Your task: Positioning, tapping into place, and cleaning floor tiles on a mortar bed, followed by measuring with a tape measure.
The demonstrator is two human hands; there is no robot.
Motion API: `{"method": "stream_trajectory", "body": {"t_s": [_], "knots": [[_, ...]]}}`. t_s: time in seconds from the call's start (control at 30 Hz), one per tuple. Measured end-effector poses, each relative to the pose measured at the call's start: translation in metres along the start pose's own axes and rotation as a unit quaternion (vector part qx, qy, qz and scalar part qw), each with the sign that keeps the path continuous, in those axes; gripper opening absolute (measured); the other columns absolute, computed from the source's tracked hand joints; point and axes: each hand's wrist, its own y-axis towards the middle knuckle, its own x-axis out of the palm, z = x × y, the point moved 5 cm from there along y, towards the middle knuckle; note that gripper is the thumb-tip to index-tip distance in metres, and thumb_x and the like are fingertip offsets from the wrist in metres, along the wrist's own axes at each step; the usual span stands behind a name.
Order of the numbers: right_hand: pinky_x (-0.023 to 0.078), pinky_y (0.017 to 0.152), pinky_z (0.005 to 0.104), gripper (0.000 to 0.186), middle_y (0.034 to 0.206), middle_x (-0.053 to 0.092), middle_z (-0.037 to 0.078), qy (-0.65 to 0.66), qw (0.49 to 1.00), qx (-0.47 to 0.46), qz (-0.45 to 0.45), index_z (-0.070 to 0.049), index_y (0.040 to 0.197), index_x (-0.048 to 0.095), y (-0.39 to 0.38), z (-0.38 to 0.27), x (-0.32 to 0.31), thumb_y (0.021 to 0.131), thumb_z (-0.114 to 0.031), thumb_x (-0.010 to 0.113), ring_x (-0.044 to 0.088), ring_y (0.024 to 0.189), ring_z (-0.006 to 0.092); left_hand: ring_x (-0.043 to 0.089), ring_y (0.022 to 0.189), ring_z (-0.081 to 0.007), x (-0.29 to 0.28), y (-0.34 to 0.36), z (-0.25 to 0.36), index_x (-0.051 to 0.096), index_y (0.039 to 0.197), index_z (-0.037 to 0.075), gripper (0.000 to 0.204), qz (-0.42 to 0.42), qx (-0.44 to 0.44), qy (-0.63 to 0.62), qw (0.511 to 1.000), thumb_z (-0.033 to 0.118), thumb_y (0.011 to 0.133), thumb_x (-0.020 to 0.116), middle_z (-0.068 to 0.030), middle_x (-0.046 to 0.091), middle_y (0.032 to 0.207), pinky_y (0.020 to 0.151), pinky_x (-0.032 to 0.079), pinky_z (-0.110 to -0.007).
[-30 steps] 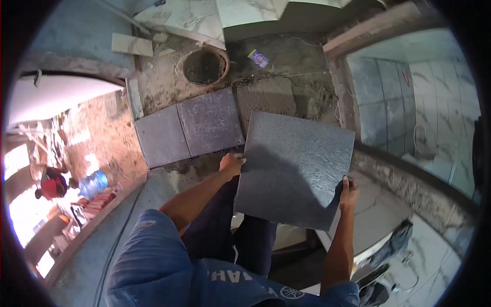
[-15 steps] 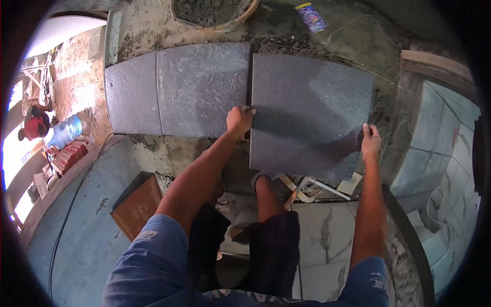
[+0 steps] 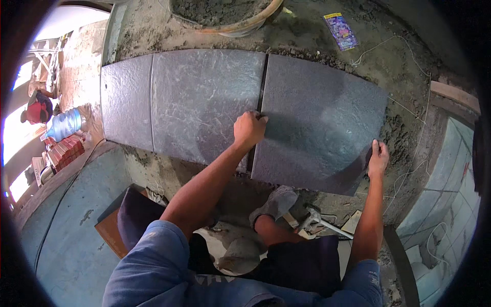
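Observation:
A large dark grey floor tile [image 3: 319,115] lies between my hands, over the mortar bed. My left hand [image 3: 249,128] has its fingers curled at the tile's left edge, over the narrow dark gap beside the neighbouring grey tile [image 3: 204,92]. My right hand [image 3: 378,158] grips the opposite edge, thumb on top and fingers partly hidden. The held tile stands slightly askew to its neighbour, with the gap widening toward me. A further grey tile [image 3: 127,97] ends the row on the left.
Beyond the tiles stands a tub of wet mortar [image 3: 232,25], with a purple packet [image 3: 341,31] to its right. String [image 3: 409,46] crosses the rough floor. Near my sock-covered foot [image 3: 276,204] lies a hammer [image 3: 322,220]. A blue water jug [image 3: 64,124] and a person in red [image 3: 37,108] are far left.
The view has shifted and my legs have moved, with one knee now showing at left. Both hands keep to the same tile edges. The tile's near edge no longer covers my foot.

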Motion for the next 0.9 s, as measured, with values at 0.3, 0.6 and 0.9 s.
{"method": "stream_trajectory", "body": {"t_s": [0.3, 0.6, 0.9], "knots": [[0.043, 0.072, 0.0366, 0.048, 0.085, 0.057, 0.008, 0.021, 0.999, -0.004, -0.024, 0.001, 0.106, 0.061, 0.004, 0.001, 0.024, 0.093, -0.044, 0.062, 0.051, 0.077, 0.0204, 0.067, 0.087, -0.0384, 0.001, 0.007, -0.006, 0.071, 0.093, 0.001, 0.036, 0.022, 0.013, 0.009, 1.0, 0.036, 0.083, 0.068, -0.0197, 0.07, 0.087, 0.076, 0.051, -0.045], [0.045, 0.076, 0.0388, 0.05, 0.095, 0.063, 0.012, 0.016, 1.0, -0.002, 0.006, 0.0, 0.11, 0.061, 0.007, 0.008, 0.027, 0.093, -0.047, 0.062, 0.057, 0.083, 0.0245, 0.067, 0.087, -0.0378, 0.009, 0.006, -0.003, 0.067, 0.083, -0.001, 0.041, 0.051, 0.022, 0.038, 0.998, 0.04, 0.082, 0.07, -0.0191, 0.069, 0.082, 0.077, 0.05, -0.045], [0.045, 0.072, 0.0398, 0.05, 0.089, 0.064, 0.011, -0.018, 1.0, -0.006, 0.008, -0.002, 0.109, 0.064, -0.002, 0.005, 0.024, 0.092, -0.049, 0.061, 0.058, 0.078, 0.0248, 0.065, 0.098, -0.0375, 0.014, 0.004, -0.004, 0.069, 0.095, -0.002, 0.045, -0.016, 0.001, 0.037, 0.999, 0.041, 0.081, 0.07, -0.0215, 0.069, 0.099, 0.086, 0.05, -0.045]]}}
